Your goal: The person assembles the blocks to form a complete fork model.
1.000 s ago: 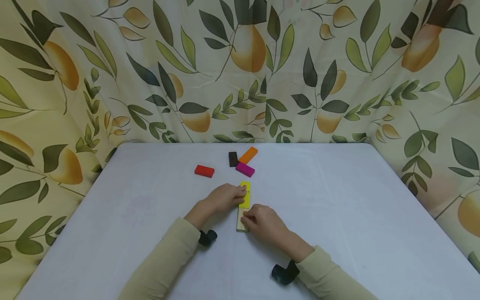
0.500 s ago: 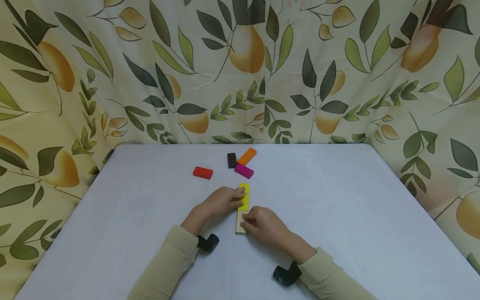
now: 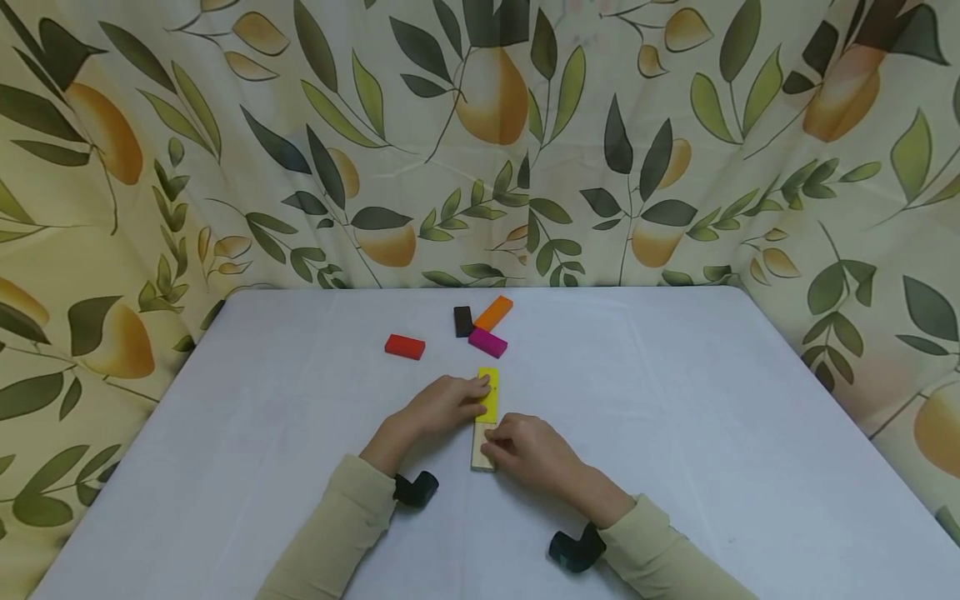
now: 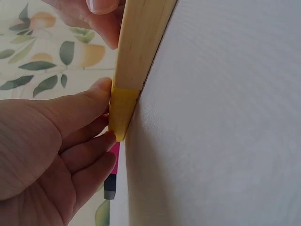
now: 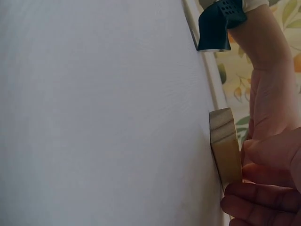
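Note:
A yellow wooden block [image 3: 491, 400] and a plain pale wooden block [image 3: 480, 458] lie end to end in a line on the table. My left hand [image 3: 444, 403] holds the yellow one from the left, thumb by the joint and fingers toward its far end. My right hand [image 3: 531, 447] comes from the right, with thumb and curled fingers on the plain block. The left wrist view shows the yellow end [image 4: 123, 110] meeting the pale wood [image 4: 143, 42] flush. In the right wrist view the plain block's end grain [image 5: 222, 126] shows beside the right thumb; curled fingers hide part of the block.
Beyond the hands lie a red block [image 3: 405, 347], a dark brown block [image 3: 462, 322], an orange block [image 3: 493, 313] and a magenta block [image 3: 488, 342], the last three close together. White cloth [image 3: 675, 417] covers the table, and a printed curtain [image 3: 585, 167] hangs behind.
The head view has shifted slightly, so the blocks sit a little lower in it. Both hands keep their places on the two blocks.

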`<state>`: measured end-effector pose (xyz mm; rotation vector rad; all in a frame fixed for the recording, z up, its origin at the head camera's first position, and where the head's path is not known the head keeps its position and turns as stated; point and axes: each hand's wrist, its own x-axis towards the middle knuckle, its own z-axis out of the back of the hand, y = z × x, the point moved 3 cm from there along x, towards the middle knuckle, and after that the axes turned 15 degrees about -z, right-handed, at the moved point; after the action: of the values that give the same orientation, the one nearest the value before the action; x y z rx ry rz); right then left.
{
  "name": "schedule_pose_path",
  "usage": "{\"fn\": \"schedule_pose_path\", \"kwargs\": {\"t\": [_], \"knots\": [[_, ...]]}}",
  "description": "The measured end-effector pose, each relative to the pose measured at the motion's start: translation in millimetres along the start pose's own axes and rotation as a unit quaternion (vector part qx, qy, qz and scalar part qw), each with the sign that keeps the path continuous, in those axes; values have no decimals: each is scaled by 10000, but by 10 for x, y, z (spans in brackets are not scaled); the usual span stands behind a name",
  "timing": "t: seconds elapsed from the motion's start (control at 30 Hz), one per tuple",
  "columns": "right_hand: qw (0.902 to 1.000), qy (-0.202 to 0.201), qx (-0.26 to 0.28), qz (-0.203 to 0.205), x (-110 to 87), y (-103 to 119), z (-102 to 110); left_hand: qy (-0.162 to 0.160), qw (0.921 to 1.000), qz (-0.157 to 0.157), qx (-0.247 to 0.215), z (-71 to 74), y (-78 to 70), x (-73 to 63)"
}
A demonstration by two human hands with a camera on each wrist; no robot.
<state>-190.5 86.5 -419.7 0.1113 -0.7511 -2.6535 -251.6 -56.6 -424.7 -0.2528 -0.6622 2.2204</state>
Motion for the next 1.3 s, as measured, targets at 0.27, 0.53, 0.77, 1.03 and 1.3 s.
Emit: {"fn": "schedule_pose_path", "kwargs": {"t": [0.27, 0.53, 0.77, 1.03, 1.3], "knots": [[9990, 169, -249, 333, 40, -2, 2, -35, 9999, -71, -69, -2, 17, -37], [9972, 80, -505, 548, 111, 29, 80, -73, 9998, -82, -165, -6, 36, -49], [9984, -53, -459, 312, 221, 46, 212, -132, 9996, -92, -222, -25, 63, -14], [9911, 790, -413, 990, 163, 56, 141, -108, 9996, -88, -225, -3, 45, -27], [9899, 776, -586, 1034, 102, 44, 100, -138, 9996, -231, -89, 18, 15, -30]]}}
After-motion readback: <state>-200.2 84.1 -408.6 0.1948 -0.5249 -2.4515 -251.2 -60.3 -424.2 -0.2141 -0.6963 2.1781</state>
